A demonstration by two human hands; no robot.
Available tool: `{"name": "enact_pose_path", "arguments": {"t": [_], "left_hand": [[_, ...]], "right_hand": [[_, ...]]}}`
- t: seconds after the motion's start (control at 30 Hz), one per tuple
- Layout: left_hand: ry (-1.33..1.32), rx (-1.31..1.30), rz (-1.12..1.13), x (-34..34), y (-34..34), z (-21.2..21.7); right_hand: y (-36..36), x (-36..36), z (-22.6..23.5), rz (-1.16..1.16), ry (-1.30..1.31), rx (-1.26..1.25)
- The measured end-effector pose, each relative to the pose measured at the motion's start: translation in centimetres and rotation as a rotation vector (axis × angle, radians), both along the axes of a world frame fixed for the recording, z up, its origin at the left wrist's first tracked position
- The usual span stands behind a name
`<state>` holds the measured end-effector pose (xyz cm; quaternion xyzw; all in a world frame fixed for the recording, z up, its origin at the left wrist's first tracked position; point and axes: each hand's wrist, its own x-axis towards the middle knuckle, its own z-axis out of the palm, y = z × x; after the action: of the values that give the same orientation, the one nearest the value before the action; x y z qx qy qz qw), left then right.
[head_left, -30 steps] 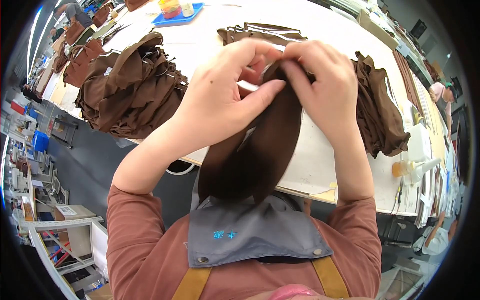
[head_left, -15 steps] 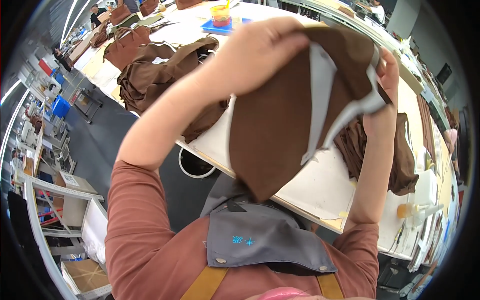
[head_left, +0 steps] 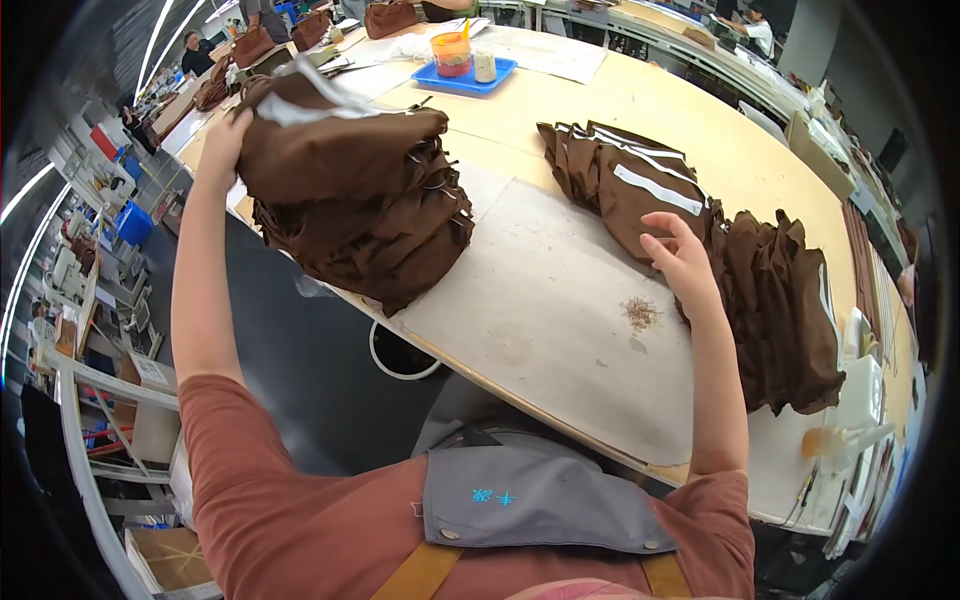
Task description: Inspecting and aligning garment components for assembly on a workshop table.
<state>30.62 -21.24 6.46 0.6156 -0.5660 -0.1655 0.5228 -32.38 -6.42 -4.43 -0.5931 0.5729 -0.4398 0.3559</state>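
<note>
The long pale counter [head_left: 560,300] carries everything. On it, toward its left edge, stands the tall pile of brown cloth pieces [head_left: 370,215] — folded, dark brown, stacked unevenly with ragged edges hanging over the counter's near edge. A single brown piece with a pale strip [head_left: 330,130] lies on top of that pile. To the pile's right, well apart across bare counter, a lower row of brown pieces [head_left: 740,270] lies fanned out, some showing white strips. Beyond the pile sits a blue tray [head_left: 470,78] with an orange cup.

The left hand [head_left: 225,140] rests at the top piece's far left edge; whether its grip is clenched on the cloth cannot be told. The right hand [head_left: 680,262] lies released — fingers spread, touching the row's near edge. A small tuft of thread scraps [head_left: 640,313] lies just beside that hand.
</note>
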Motion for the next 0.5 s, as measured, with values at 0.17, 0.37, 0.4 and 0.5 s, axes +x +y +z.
{"name": "enact_pose_path", "arguments": {"t": [0.17,0.37,0.4,0.5], "left_hand": [[-0.842,-0.146,0.298,-1.5,-0.1,-2.7],[-1.039,0.015,-0.032,2.0,4.1,-14.9],[-1.412,-0.249,-0.119,-2.3,4.9,-16.0],[-0.853,-0.036,-0.158,0.7,5.9,-21.1]], "right_hand": [[-1.9,-0.8,-2.7,0.032,0.205,-0.083],[-7.1,-2.9,-4.7,-0.201,0.340,-0.286],[-8.3,-4.3,-5.4,-0.341,0.390,-0.329],[-12.0,-8.1,-5.6,-0.580,0.611,-0.370]]}}
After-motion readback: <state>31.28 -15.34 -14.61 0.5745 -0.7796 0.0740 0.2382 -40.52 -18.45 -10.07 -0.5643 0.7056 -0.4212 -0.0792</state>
